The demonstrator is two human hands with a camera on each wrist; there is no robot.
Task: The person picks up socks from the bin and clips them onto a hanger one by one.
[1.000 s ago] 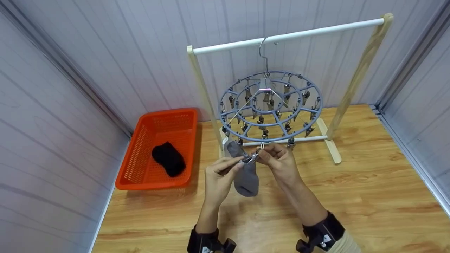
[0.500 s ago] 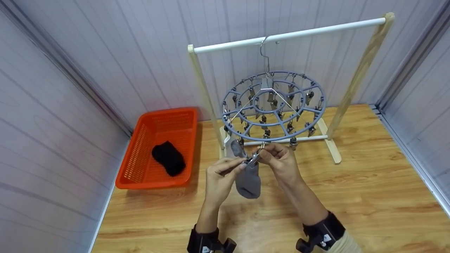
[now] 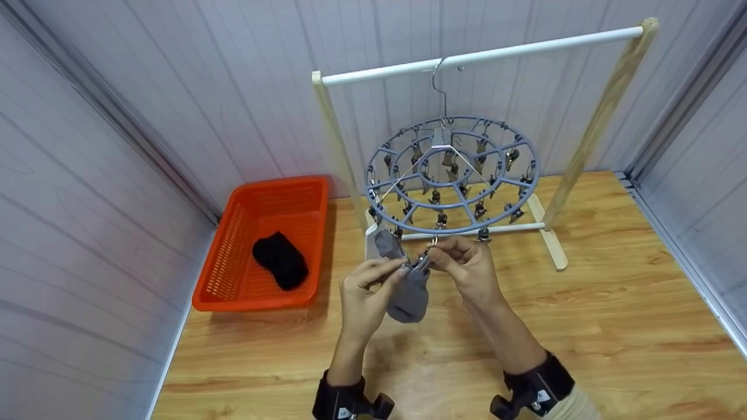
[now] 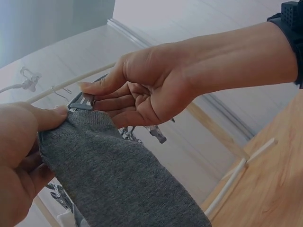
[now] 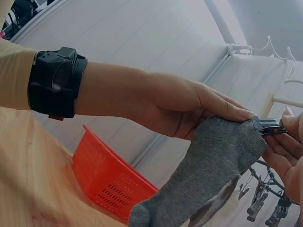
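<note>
Grey sock (image 4: 128, 165): cuff is pinched between fingers and thumb of left hand (image 3: 365, 297), the rest hanging below them.
Metal clip (image 5: 270, 126): pinched in fingers of right hand (image 3: 471, 274), under front edge of round hanger (image 3: 458, 232), touching the cuff.
Hard to see: whether clip bites the cloth; sock's lower end, cut off in left wrist view.
</note>
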